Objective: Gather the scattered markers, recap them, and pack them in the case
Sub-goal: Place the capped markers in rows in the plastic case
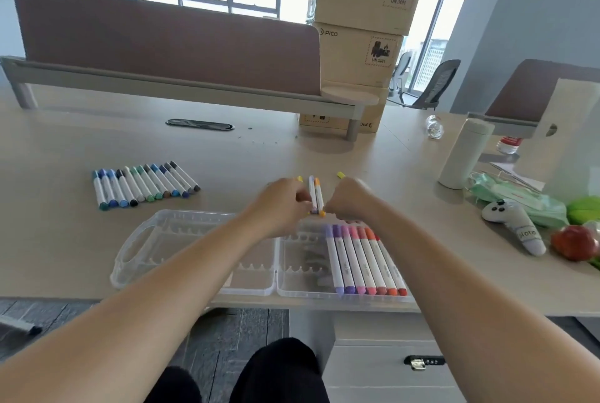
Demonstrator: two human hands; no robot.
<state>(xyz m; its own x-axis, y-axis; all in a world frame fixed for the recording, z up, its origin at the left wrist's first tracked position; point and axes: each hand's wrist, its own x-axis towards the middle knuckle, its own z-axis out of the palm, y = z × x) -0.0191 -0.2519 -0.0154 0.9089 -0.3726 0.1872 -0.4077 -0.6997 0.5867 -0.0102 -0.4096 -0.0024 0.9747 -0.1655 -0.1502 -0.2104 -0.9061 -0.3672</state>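
Bare forearms stretched forward, left hand point(279, 203) curled, pinching lilac marker point(312, 191); right hand point(350, 196) curled, pinching orange marker point(319, 196), both markers side by side between the hands. Just nearer than the grip, open clear case point(136, 246), purple-to-red markers point(363, 259) in its right half. Well left of the grip, blue and green markers point(146, 185) in a row.

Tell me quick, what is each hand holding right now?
Left hand: curled, pinching the purple-capped marker.
Right hand: curled, pinching the orange-capped marker.
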